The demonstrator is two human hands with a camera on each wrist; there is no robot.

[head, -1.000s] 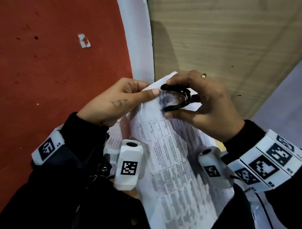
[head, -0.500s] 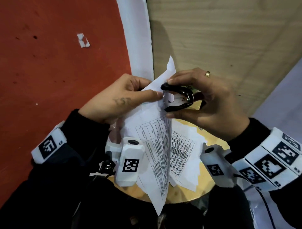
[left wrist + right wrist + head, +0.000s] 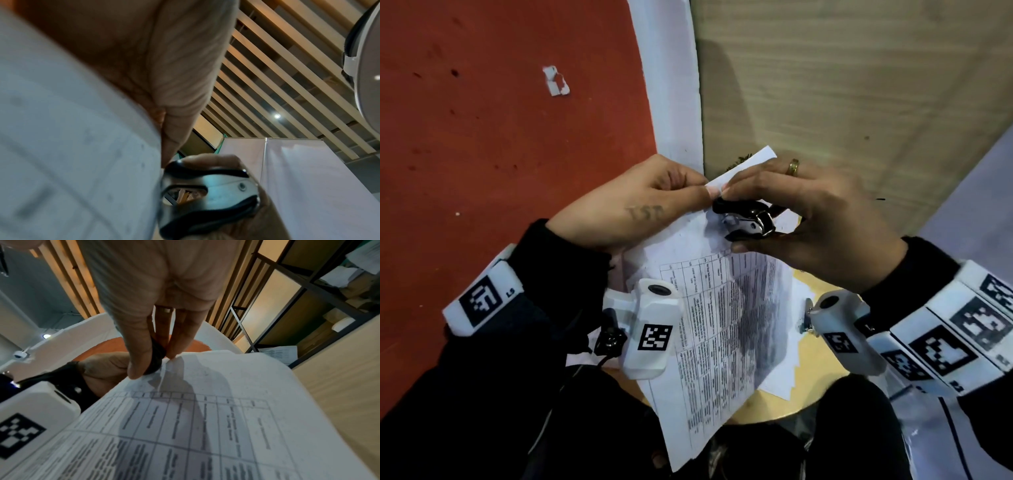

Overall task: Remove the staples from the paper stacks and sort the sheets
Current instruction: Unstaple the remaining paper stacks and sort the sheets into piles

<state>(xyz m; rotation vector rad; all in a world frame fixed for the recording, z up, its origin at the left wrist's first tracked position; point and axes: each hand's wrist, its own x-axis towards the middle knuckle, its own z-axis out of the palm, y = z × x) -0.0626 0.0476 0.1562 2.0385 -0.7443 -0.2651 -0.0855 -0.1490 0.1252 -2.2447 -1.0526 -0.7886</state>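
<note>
I hold a stapled stack of printed sheets [image 3: 726, 325] up in the air over a small round wooden table [image 3: 815, 387]. My left hand [image 3: 647, 202] pinches the stack's top corner between thumb and fingers. My right hand [image 3: 808, 219] grips a black and metal staple remover [image 3: 748, 219], squeezed between thumb and forefinger with its claws closed on that same corner. In the left wrist view the staple remover [image 3: 209, 194] bites the edge of the paper [image 3: 72, 146]. The right wrist view shows the tabled sheet [image 3: 185, 426] below my fingers [image 3: 176, 344]. The staple itself is hidden.
Loose white sheets [image 3: 787, 373] lie on the round table under the held stack. A red floor [image 3: 500, 137] with a paper scrap [image 3: 556, 80] is at left; a wooden panel [image 3: 842, 85] stands ahead. Shelves with paper piles [image 3: 337, 277] show in the right wrist view.
The held stack has swung and flattened back out from an edge-on fold. My right hand has turned the staple remover and squeezed it closed on the corner, close against my left thumb.
</note>
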